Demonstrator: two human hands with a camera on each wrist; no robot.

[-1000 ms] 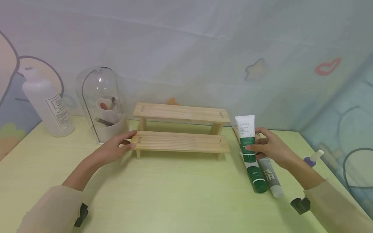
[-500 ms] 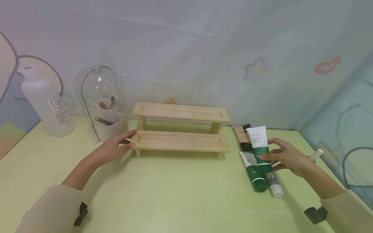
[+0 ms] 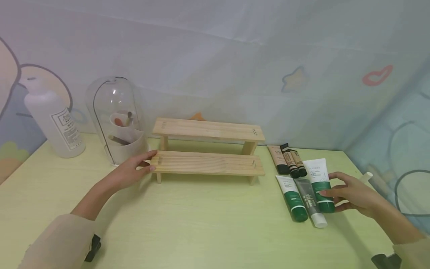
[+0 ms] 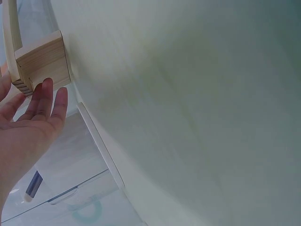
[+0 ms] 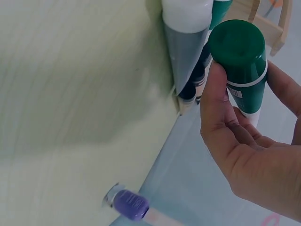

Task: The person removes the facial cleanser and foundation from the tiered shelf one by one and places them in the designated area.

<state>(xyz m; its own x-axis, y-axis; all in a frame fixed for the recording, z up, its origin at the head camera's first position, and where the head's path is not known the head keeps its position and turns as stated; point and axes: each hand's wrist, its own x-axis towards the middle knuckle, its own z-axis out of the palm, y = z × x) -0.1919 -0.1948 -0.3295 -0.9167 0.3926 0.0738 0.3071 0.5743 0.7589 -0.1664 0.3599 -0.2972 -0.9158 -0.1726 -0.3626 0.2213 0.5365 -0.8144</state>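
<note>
My right hand (image 3: 357, 195) grips a green-and-white squeeze tube (image 3: 323, 186) between thumb and fingers, at the right of the other tubes. Its round green cap (image 5: 237, 42) faces the right wrist camera. Beside it lie a grey tube (image 3: 308, 198) with a white cap and a second green-and-white tube (image 3: 291, 198). My left hand (image 3: 125, 175) holds the left end of the lower board of a two-tier wooden stand (image 3: 206, 163). In the left wrist view, its fingers (image 4: 44, 101) curl at the board's end beside the wooden leg.
Several small beige tubes with black caps (image 3: 280, 158) lie behind the larger tubes. A purple nail polish bottle (image 5: 130, 205) is near the table's right side. At left stand a clear domed organizer (image 3: 115, 119) with brushes and a large white bottle (image 3: 55, 119).
My right hand has moved right and toward me with the green-and-white tube, uncovering the grey tube and the small beige ones. The left hand and the stand have stayed put.
</note>
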